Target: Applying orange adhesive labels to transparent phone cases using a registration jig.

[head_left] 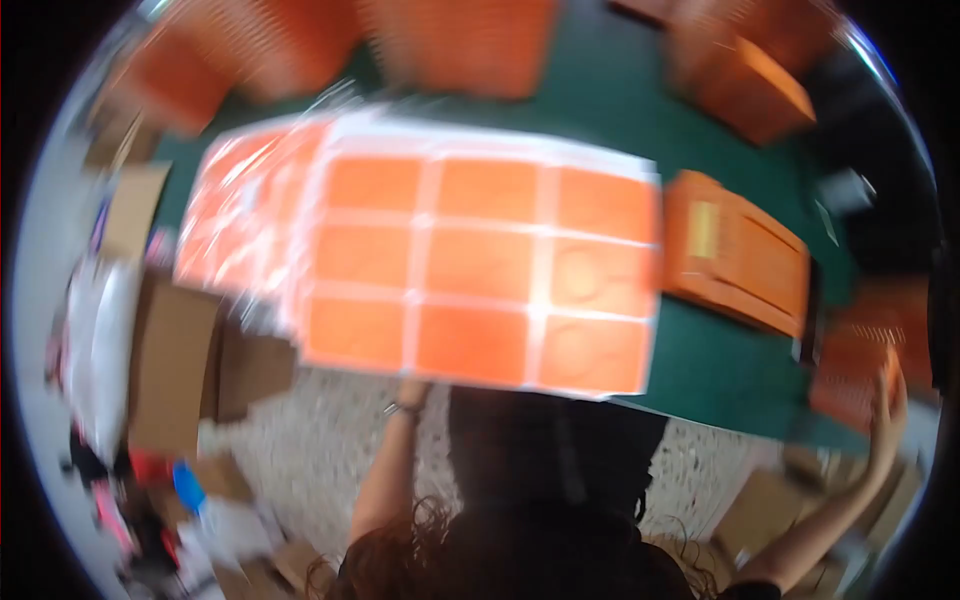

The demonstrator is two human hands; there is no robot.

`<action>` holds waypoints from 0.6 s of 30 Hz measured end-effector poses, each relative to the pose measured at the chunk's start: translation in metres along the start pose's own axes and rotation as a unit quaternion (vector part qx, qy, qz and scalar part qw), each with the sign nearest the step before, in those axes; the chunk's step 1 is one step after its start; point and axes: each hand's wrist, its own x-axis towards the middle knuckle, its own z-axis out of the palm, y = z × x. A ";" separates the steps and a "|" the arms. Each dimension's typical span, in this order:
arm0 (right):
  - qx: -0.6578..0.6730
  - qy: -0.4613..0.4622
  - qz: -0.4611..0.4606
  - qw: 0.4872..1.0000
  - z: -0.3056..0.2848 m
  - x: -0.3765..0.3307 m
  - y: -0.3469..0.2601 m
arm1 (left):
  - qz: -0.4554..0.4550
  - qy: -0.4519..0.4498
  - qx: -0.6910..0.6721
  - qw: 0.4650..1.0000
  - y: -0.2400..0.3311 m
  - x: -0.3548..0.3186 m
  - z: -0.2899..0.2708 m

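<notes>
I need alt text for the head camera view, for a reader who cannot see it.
A blurred sheet of orange square stickers fills the centre, its lower edge held up by the left hand. The right hand holds an orange box at the edge of a green table with more orange boxes.

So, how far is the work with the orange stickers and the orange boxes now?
Done: several orange boxes already lie on the green table. In hand: the left hand holds up a sheet of orange stickers, with all nine squares on it; the right hand reaches an orange box at the table's right edge. Left: the picture is too blurred to tell more.
</notes>
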 end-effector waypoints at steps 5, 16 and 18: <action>-0.190 0.068 -0.138 0.970 0.029 0.022 0.024 | -0.101 0.209 -0.300 0.925 0.024 0.046 0.005; -0.001 -0.121 -0.543 0.831 0.218 -0.229 -0.247 | 0.093 0.238 -0.229 0.939 0.124 0.029 -0.032; 0.018 -0.169 -0.541 0.824 0.246 -0.242 -0.253 | 0.160 0.222 -0.233 0.933 0.144 0.024 -0.039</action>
